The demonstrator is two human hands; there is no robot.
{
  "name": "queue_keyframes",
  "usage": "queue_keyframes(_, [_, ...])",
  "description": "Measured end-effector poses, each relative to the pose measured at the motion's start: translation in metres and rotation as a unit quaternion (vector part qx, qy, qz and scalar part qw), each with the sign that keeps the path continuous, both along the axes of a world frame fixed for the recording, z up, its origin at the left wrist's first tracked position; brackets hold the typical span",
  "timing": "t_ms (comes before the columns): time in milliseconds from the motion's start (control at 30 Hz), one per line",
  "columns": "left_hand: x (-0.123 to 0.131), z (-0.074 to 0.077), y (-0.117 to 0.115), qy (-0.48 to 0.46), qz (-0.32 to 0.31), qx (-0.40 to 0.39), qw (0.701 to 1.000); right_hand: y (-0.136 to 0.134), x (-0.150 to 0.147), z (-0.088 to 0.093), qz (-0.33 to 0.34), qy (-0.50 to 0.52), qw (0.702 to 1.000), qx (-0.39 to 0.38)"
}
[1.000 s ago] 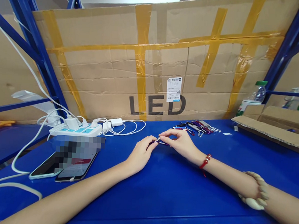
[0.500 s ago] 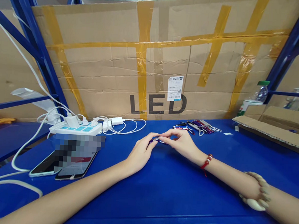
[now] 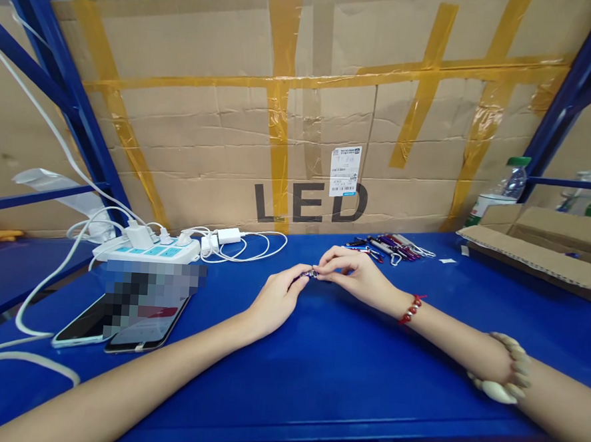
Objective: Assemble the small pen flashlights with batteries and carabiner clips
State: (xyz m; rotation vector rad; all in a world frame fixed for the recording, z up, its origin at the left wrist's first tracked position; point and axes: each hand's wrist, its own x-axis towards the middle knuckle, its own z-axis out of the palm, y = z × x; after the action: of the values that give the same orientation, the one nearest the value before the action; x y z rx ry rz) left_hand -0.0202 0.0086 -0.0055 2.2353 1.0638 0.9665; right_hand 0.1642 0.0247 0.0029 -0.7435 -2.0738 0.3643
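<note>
At table [image 3: 290, 381], pinching tube [image 3: 311, 274] with left hand [image 3: 275, 300]; cannot tell whether clamping its end with right hand [image 3: 361, 276]; probably light, stiff, slick; best held mid-barrel.

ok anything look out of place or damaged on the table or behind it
A small white scrap lies loose on the blue table, between the pile of small pieces and the open carton, perhaps litter. The cardboard sheet behind is creased and patched with yellow tape, so it looks worn. I see no spill.
</note>
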Motion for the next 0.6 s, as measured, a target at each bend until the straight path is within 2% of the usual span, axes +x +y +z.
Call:
queue_keyframes(133, [-0.001,0.0,0.0,0.023,-0.023,-0.001,0.999,0.0,0.002,0.001,0.015,-0.009,1.0,-0.003])
queue_keyframes(300, [-0.003,-0.002,0.001,0.078,-0.021,0.002,0.997,0.001,0.002,-0.007,0.027,0.006,0.999,-0.047])
queue_keyframes(600, [-0.003,0.0,-0.002,0.111,-0.03,0.019,0.993,-0.002,0.002,-0.007,0.018,-0.018,0.999,-0.019])
